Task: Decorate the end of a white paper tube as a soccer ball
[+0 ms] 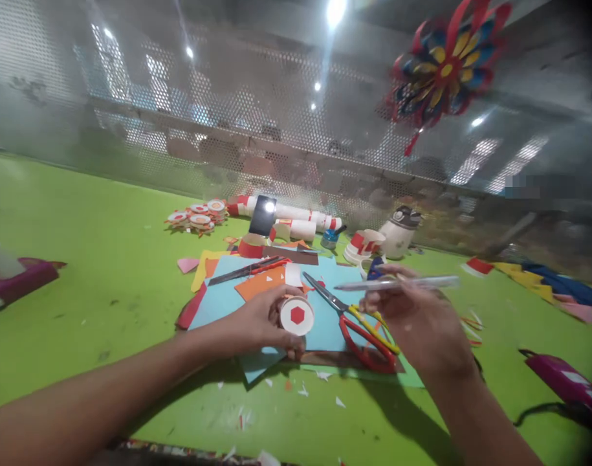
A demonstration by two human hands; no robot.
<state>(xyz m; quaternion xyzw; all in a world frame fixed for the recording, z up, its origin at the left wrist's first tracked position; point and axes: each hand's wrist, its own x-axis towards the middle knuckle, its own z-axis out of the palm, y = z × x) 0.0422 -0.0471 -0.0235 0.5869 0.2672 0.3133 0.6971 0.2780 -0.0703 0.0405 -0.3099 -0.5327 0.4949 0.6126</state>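
My left hand [269,323] is closed round a small white paper cup [305,322], whose round end faces me with a red hexagon [297,315] on it. A slim silvery pen [373,284] lies across the fingers of my right hand [416,317], held nearly level with its tip toward the left. Between my hands, open scissors [341,307] with red and yellow handles rest on light blue paper [319,336]. Behind my left hand lies a second pair of scissors [247,270], dark-bladed with red handles. A dark blue object [376,267] shows just behind my right fingertips, partly hidden.
Farther back on the green table [106,272] are a phone [263,215], white-and-red paper tubes [296,212], cut cups [366,243], a blue jar [330,239], a flask [400,232] and decorated discs [198,215]. Purple tools [567,382] lie at both sides. A paper flower [446,68] hangs above.
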